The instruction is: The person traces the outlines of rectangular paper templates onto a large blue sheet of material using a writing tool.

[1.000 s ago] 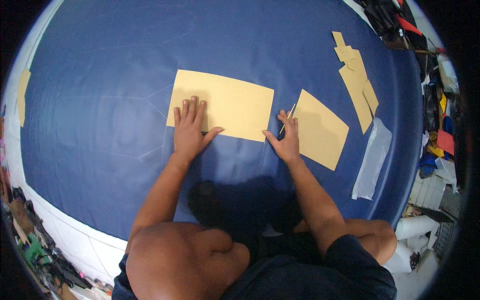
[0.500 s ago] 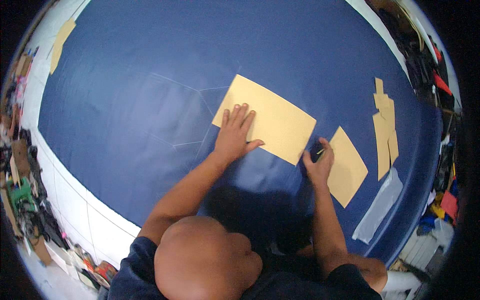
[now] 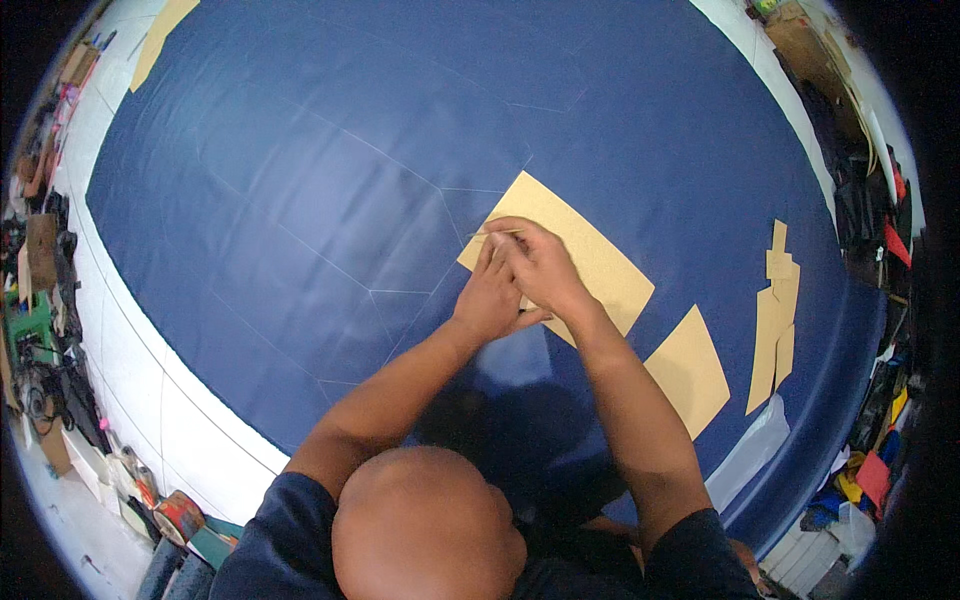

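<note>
A large tan card template (image 3: pixel 610 275) lies on dark blue sheet material (image 3: pixel 330 180). My left hand (image 3: pixel 490 303) is laid flat on the card's near left part, thumb stretched out, some fingertips hidden behind my right hand. Crossing above it, my right hand (image 3: pixel 543 265) is closed on a thin pen (image 3: pixel 480 235), whose tip points left at the card's left edge. Thin pale lines run over the blue material left of the card and beyond it. A smaller tan card piece (image 3: pixel 690 372) lies to the right, under my right forearm's outer side.
Narrow tan card pieces (image 3: pixel 775 320) lie farther right, above a translucent plastic strip (image 3: pixel 750 455). Another tan piece (image 3: pixel 160 40) rests at the far left edge. A white surface (image 3: pixel 190 400) borders the blue material. Clutter crowds both sides, including a roll of tape (image 3: pixel 180 515).
My right hand has moved left from beside the card to its left edge, bringing the pen over my left hand. The whole view has shifted; my left hand stays on the card.
</note>
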